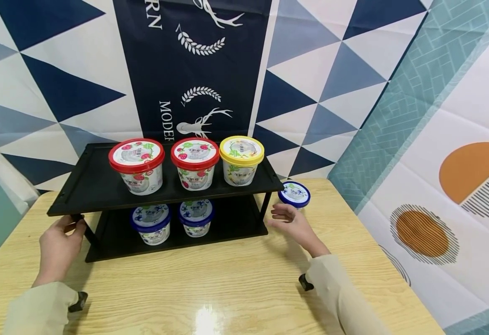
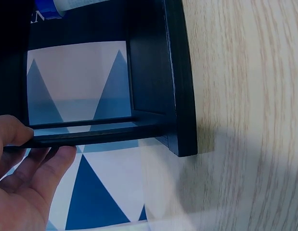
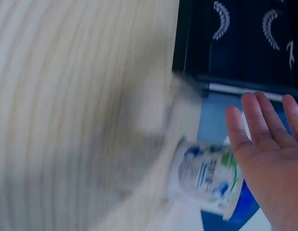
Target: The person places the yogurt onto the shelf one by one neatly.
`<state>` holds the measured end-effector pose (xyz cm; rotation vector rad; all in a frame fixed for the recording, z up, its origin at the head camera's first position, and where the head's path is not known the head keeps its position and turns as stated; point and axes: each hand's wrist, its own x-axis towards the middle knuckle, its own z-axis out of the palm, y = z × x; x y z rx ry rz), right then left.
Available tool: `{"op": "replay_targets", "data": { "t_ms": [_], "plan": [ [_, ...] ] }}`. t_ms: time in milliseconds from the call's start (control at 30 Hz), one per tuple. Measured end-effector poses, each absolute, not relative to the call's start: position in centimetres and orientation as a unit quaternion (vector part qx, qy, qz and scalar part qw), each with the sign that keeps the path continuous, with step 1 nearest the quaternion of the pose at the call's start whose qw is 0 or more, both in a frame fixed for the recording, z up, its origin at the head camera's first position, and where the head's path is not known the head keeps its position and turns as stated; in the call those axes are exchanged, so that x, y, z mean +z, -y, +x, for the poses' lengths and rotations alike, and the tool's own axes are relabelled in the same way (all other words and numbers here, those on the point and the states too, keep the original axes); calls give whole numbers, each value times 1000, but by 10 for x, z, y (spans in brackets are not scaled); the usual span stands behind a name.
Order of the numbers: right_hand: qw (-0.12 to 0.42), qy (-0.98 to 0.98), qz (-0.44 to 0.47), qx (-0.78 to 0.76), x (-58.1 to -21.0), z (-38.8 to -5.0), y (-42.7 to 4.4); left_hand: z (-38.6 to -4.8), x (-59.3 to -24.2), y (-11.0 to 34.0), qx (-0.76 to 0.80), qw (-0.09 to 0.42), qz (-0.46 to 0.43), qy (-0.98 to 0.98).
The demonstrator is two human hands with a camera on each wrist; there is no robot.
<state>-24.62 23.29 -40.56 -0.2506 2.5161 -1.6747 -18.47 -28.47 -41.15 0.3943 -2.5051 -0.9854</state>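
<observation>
A black two-tier shelf (image 1: 91, 184) stands on the wooden table. My left hand (image 1: 61, 244) pinches its front left post (image 2: 105, 137) between thumb and fingers, just under the upper board. On the right, my right hand (image 1: 296, 226) is beside the front right post (image 1: 265, 206), fingers extended and holding nothing. In the right wrist view a blue-lidded tub (image 3: 206, 178) is next to that hand. Two red-lidded tubs (image 1: 137, 166) (image 1: 195, 163) and a yellow-lidded tub (image 1: 241, 160) stand on the upper board. Below them, two blue-lidded tubs (image 1: 150, 224) (image 1: 196, 217) sit on the lower board.
Behind the shelf hangs a patterned cloth (image 1: 194, 70) with triangles and deer heads. Another cloth (image 1: 428, 195) hangs along the right side. The pale wooden table (image 1: 177, 288) extends in front of the shelf.
</observation>
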Motion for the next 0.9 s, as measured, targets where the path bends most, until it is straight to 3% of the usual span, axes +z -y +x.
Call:
{"op": "replay_targets", "data": {
  "t_ms": [467, 900],
  "plan": [
    [5, -843, 15, -538, -424, -244, -300, -186, -412, 284, -354, 207, 138, 902],
    [-15, -827, 75, -557, -434, -251, -308, -185, -411, 285, -356, 227, 130, 897]
  ]
}}
